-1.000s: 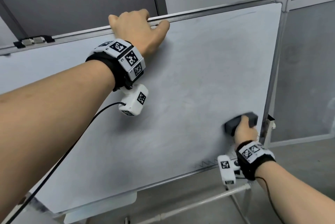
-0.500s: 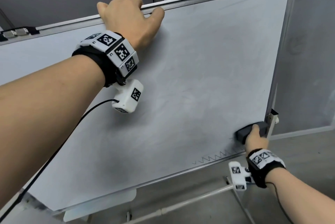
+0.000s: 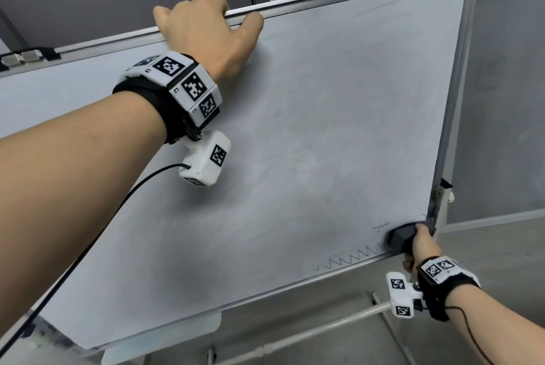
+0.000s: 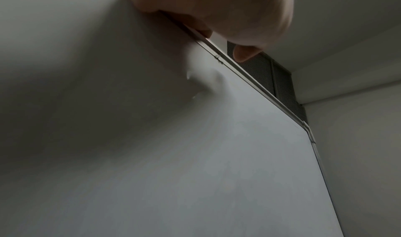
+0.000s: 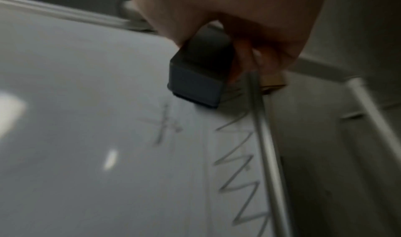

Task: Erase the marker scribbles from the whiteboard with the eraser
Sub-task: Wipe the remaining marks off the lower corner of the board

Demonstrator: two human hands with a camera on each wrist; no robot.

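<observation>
The whiteboard (image 3: 324, 128) tilts on its stand, smeared grey from wiping. A zigzag marker line (image 3: 345, 260) runs along its bottom edge and a small cross mark (image 3: 380, 226) sits just above it. My right hand (image 3: 420, 242) grips the dark eraser (image 3: 401, 239) and presses it on the board's bottom right corner, right of the zigzag. In the right wrist view the eraser (image 5: 199, 76) sits above the zigzag line (image 5: 240, 172) and the cross mark (image 5: 165, 125). My left hand (image 3: 203, 28) grips the board's top frame, fingers curled over the rail (image 4: 249, 79).
A white metal stand bar (image 3: 309, 332) runs below the board, with a side bracket (image 3: 442, 193) at the right edge. A clip (image 3: 20, 57) sits on the top frame at far left. Grey walls and floor lie behind and to the right.
My right hand has slid the eraser downward along the board's right edge into the bottom right corner. The left hand keeps its hold on the top frame.
</observation>
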